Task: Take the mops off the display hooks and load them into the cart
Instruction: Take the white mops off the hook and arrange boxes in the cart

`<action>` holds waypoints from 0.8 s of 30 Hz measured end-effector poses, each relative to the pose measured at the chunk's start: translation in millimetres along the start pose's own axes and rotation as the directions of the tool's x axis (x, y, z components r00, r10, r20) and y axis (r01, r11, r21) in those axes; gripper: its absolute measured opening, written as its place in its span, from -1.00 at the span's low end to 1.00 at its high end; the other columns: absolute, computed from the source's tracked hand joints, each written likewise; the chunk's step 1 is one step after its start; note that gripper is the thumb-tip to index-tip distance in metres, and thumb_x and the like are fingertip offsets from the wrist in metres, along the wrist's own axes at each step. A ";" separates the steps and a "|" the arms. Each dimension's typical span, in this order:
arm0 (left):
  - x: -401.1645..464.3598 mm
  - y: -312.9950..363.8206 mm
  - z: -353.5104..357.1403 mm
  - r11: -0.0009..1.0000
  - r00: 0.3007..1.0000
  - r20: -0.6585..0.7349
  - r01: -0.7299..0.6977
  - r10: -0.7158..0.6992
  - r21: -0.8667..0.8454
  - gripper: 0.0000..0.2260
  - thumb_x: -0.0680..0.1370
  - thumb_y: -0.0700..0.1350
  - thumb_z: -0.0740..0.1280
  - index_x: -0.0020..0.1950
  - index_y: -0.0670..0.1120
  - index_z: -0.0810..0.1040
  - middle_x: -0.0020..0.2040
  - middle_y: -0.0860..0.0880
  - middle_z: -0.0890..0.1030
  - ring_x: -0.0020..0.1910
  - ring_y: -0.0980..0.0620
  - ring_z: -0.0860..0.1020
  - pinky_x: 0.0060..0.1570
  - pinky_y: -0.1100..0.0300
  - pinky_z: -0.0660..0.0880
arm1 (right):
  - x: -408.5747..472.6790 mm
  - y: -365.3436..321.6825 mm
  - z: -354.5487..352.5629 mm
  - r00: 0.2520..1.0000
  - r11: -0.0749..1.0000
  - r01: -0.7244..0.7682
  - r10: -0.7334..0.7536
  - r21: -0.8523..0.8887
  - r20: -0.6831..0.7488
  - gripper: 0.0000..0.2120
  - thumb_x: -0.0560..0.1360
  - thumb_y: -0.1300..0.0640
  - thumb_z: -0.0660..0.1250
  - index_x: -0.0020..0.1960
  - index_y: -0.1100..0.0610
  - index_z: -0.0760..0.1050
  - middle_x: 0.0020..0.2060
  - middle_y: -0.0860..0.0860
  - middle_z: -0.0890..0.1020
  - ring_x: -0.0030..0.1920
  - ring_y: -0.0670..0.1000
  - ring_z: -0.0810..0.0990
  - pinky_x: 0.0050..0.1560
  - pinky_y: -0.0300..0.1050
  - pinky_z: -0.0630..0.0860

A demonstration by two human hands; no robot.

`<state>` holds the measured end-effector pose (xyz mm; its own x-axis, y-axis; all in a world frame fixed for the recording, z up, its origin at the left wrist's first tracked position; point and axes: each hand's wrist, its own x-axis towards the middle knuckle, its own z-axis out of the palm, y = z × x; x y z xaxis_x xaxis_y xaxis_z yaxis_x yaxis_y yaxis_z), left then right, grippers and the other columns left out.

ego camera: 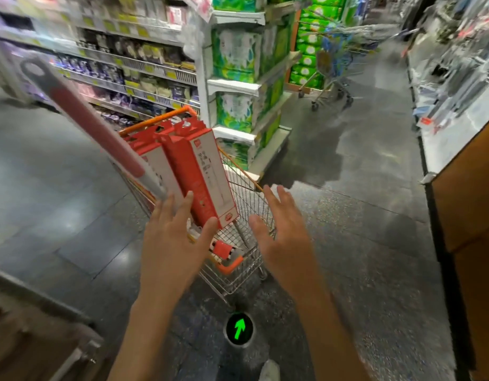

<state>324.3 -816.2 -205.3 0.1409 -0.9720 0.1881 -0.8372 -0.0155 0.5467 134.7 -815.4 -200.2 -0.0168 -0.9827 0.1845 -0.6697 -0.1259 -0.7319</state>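
**Boxed mops standing in the cart, both hands spread over it**

We see a wire shopping cart (246, 204) with orange trim in the aisle, just ahead of us. Tall red-and-white mop boxes (207, 171) stand on end in its basket, leaning toward the far left, with hang tabs at their tops. Left of them a loose mop handle (92, 119) rises out of the cart and slants toward the near left: a pink grip on a white shaft, ending in a grey hanging loop.

Our left hand (172, 240) is released, fingers straight, its fingertips lying against the lower part of the nearest box. Our right hand (282, 229) is likewise released, fingers spread above the cart's right rim, grasping nothing.

Farther off stands a second cart (331, 78), beside stacked green tissue packs (238, 64).
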 end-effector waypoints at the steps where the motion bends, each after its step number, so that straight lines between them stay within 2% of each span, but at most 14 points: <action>1: 8.2 0.9 3.9 1.000 1.000 0.004 0.003 -0.003 0.004 -0.24 0.50 0.48 -0.03 0.62 0.14 0.17 0.64 -0.04 0.10 0.62 -0.06 0.07 0.53 -0.22 0.14 | 10.1 3.8 3.9 0.999 0.999 0.036 -0.036 -0.006 -0.005 -0.41 0.61 -0.28 0.11 0.59 -0.19 0.09 0.61 -0.16 0.01 0.58 -0.19 -0.10 0.43 -0.35 -0.21; 3: 28.6 6.1 12.1 1.000 1.000 0.013 0.015 -0.015 0.009 -0.25 0.50 0.47 -0.01 0.62 0.13 0.16 0.64 -0.05 0.12 0.62 -0.06 0.07 0.54 -0.20 0.12 | 36.5 11.9 7.4 0.997 0.997 0.072 -0.072 0.032 0.011 -0.41 0.61 -0.30 0.09 0.59 -0.18 0.11 0.61 -0.12 0.06 0.54 -0.24 -0.10 0.29 -0.58 -0.27; 4: 40.0 9.5 17.0 1.000 1.000 0.018 0.022 -0.023 0.007 -0.25 0.50 0.44 0.00 0.62 0.12 0.15 0.64 -0.05 0.12 0.62 -0.05 0.06 0.55 -0.19 0.11 | 50.8 16.2 7.7 0.997 0.996 0.075 -0.076 0.056 0.022 -0.39 0.59 -0.31 0.08 0.59 -0.18 0.11 0.61 -0.12 0.06 0.53 -0.26 -0.10 0.29 -0.57 -0.27; 7: 71.5 17.8 31.4 1.000 0.999 0.027 0.027 -0.027 -0.001 -0.24 0.50 0.40 0.00 0.63 0.06 0.14 0.64 -0.05 0.12 0.62 -0.06 0.05 0.56 -0.16 0.08 | 88.3 31.8 10.4 0.996 0.995 0.079 -0.082 0.066 0.044 -0.35 0.56 -0.34 0.05 0.60 -0.17 0.11 0.61 -0.12 0.08 0.57 -0.19 -0.07 0.43 -0.25 -0.14; 9: 92.6 18.5 45.1 1.000 0.999 0.036 0.024 -0.025 0.009 -0.23 0.49 0.40 -0.01 0.62 0.05 0.14 0.63 -0.07 0.13 0.62 -0.06 0.05 0.56 -0.16 0.09 | 109.7 45.2 16.8 0.994 0.995 0.077 -0.082 0.067 0.075 -0.32 0.55 -0.36 0.03 0.61 -0.14 0.10 0.61 -0.10 0.09 0.59 -0.12 -0.05 0.46 -0.14 -0.06; 12: 119.8 10.6 65.8 0.998 0.997 0.073 0.023 -0.028 0.067 -0.31 0.55 0.31 0.07 0.62 0.02 0.15 0.62 -0.10 0.17 0.61 -0.08 0.08 0.57 -0.12 0.06 | 133.9 65.8 32.9 0.991 0.995 0.044 -0.055 0.092 0.125 -0.29 0.55 -0.36 0.04 0.61 -0.07 0.12 0.61 -0.03 0.12 0.61 -0.03 -0.01 0.57 0.04 0.05; 15: 139.8 -2.9 80.8 0.993 0.992 0.123 0.012 -0.027 0.121 -0.38 0.62 0.22 0.15 0.61 -0.04 0.20 0.59 -0.14 0.24 0.59 -0.10 0.14 0.57 -0.04 0.01 | 150.0 79.9 53.8 0.981 0.999 -0.002 -0.008 0.049 0.194 -0.34 0.60 -0.29 0.11 0.61 -0.05 0.12 0.61 -0.02 0.13 0.61 -0.01 0.01 0.56 0.08 0.08; 18: 156.8 -24.8 94.4 0.987 0.985 0.166 0.020 -0.047 0.159 -0.42 0.65 0.17 0.18 0.61 -0.06 0.21 0.58 -0.13 0.27 0.59 -0.08 0.14 0.57 0.01 -0.03 | 162.6 92.5 80.5 0.959 0.998 -0.037 0.022 0.047 0.283 -0.38 0.63 -0.26 0.09 0.62 -0.07 0.10 0.61 -0.03 0.13 0.60 -0.02 0.03 0.54 0.04 0.06; 22: 185.4 -54.6 107.4 0.986 0.974 0.205 0.062 -0.093 0.156 -0.41 0.67 0.12 0.19 0.62 -0.11 0.14 0.58 -0.13 0.26 0.59 -0.09 0.14 0.55 0.01 0.02 | 180.3 106.2 124.0 0.945 0.988 -0.116 0.078 0.103 0.316 -0.41 0.64 -0.25 0.11 0.60 -0.06 0.15 0.58 -0.04 0.22 0.57 -0.02 0.14 0.51 0.04 0.15; 24: 201.3 -67.0 112.3 0.980 0.968 0.239 0.028 -0.076 0.199 -0.40 0.67 0.12 0.18 0.63 -0.12 0.12 0.58 -0.14 0.26 0.58 -0.11 0.17 0.53 0.06 -0.02 | 188.0 111.8 151.5 0.923 0.966 -0.205 0.138 0.156 0.360 -0.40 0.62 -0.26 0.13 0.58 -0.05 0.20 0.55 -0.05 0.29 0.54 -0.03 0.22 0.51 0.04 0.20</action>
<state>349.4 -1037.2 -295.7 0.0741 -0.9958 -0.0541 -0.9213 -0.0891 0.3784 169.2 -1034.9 -346.7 0.1597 -0.9730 -0.1669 -0.5274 0.0589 -0.8476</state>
